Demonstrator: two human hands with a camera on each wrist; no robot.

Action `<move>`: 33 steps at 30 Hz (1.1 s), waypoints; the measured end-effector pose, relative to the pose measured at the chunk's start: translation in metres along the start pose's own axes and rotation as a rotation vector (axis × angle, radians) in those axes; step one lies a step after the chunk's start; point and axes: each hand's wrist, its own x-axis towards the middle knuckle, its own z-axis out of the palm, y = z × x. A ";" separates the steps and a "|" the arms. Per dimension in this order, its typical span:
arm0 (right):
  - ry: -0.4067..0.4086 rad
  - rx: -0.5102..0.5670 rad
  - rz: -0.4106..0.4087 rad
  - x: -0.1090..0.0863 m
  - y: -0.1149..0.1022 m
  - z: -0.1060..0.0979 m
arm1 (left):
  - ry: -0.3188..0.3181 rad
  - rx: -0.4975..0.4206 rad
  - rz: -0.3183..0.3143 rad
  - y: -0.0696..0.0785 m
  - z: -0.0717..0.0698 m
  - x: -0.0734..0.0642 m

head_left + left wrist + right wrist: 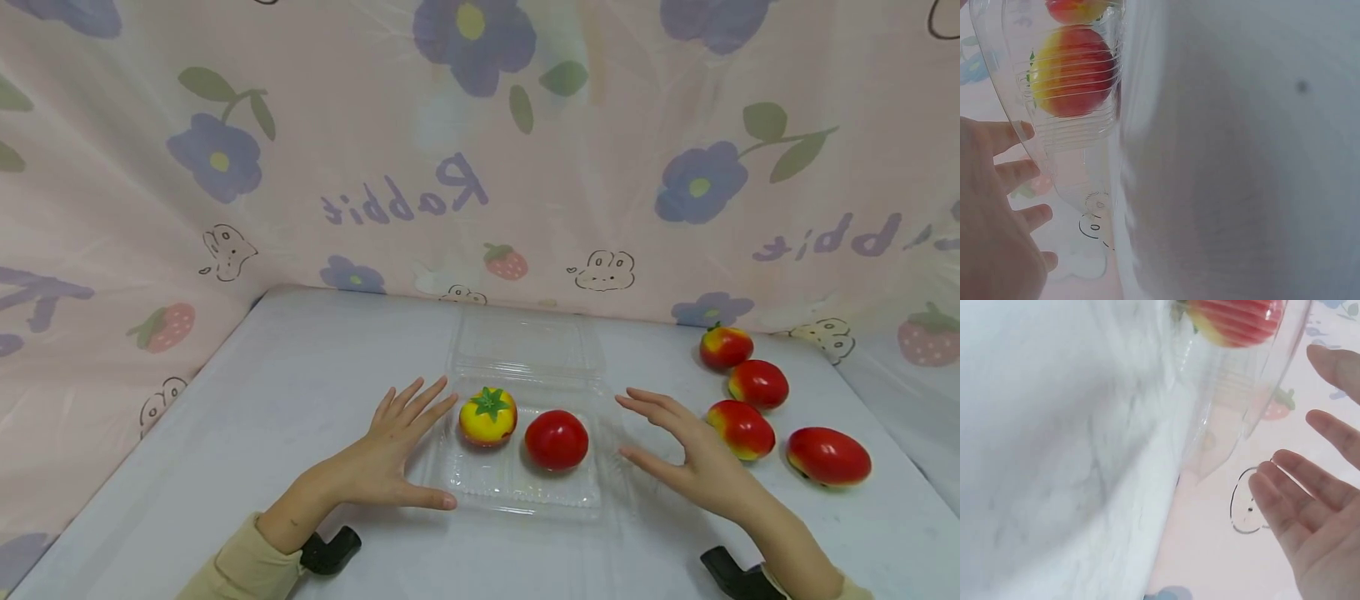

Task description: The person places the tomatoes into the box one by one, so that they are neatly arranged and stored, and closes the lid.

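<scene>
A clear plastic clamshell box [517, 498] lies on the table with its lid [525, 343] folded back. Inside are two glossy tomatoes: a yellow-and-red one [487, 417] with its green calyx up, and a red one [557, 440] to its right. My left hand [390, 450] spreads its fingers at the box's left side; in the left wrist view the fingertips [1025, 130] are close to the clear rim, and contact is hard to tell. Off the right side, my right hand [697, 454] holds nothing, its fingers extended and apart from the box.
Several more red-and-yellow tomatoes lie right of the box, among them a back one [726, 347] and a front one [828, 457]. A printed cloth [570, 183] hangs behind the white table [225, 467] and along its sides.
</scene>
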 end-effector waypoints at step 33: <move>-0.011 -0.049 0.180 -0.027 0.040 -0.017 | 0.003 0.005 0.006 -0.001 0.000 0.000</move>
